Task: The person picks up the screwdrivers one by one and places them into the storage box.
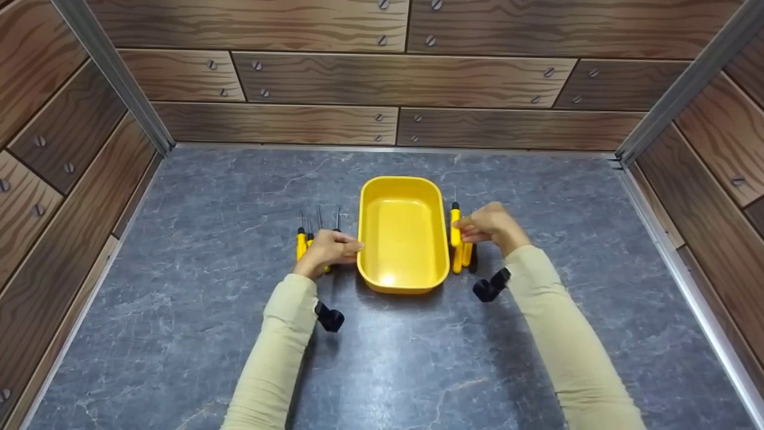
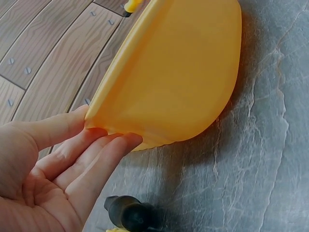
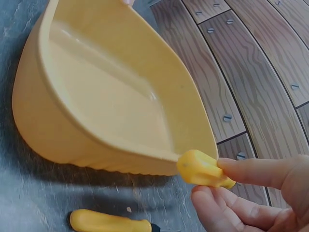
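Observation:
An oblong yellow plastic bin (image 1: 403, 227) stands upright on the floor with nothing inside. My left hand (image 1: 327, 248) pinches its left rim, the thumb on top and the fingers against the outer wall (image 2: 178, 72). My right hand (image 1: 490, 223) holds a yellow-and-black screwdriver (image 1: 455, 226) by its handle, just outside the bin's right side, with the shaft pointing away. The right wrist view shows the handle end (image 3: 199, 168) between thumb and fingers, by the rim. Below that hand lie more yellow-handled screwdrivers (image 1: 458, 260).
Several screwdrivers (image 1: 301, 242) lie left of the bin, partly hidden by the left hand. A black handle (image 1: 474, 260) shows in the right-hand group. Wood-patterned walls (image 1: 334, 77) with metal edging enclose the grey marbled surface (image 1: 400, 370) at the back and sides.

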Available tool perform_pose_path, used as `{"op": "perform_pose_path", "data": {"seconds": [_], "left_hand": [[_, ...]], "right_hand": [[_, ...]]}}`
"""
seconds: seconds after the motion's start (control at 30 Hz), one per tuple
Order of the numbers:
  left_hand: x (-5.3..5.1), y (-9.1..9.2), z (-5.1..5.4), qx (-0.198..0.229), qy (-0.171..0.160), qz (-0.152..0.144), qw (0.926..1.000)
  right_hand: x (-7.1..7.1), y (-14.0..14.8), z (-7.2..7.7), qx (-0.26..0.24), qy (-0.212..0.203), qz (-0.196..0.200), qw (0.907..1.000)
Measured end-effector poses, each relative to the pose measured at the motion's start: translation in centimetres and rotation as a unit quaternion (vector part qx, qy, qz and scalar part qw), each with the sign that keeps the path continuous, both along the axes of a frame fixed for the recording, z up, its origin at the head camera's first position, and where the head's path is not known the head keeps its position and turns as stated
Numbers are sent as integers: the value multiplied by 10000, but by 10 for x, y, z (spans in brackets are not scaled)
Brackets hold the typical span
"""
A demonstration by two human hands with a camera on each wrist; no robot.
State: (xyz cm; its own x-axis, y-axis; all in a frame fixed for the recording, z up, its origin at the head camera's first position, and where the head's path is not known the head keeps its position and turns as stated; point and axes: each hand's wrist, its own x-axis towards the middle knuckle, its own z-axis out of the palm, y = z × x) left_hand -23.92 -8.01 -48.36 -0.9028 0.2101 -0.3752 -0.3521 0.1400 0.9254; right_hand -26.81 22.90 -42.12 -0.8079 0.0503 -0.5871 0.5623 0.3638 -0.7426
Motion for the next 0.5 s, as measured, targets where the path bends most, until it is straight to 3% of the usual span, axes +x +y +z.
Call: {"op": "perform_pose_path", "data": {"seconds": [0.5], "left_hand": [[1, 1, 3, -139, -89, 11, 9999]], "right_hand": [[-3, -12, 2, 60, 94, 27, 9999]]}}
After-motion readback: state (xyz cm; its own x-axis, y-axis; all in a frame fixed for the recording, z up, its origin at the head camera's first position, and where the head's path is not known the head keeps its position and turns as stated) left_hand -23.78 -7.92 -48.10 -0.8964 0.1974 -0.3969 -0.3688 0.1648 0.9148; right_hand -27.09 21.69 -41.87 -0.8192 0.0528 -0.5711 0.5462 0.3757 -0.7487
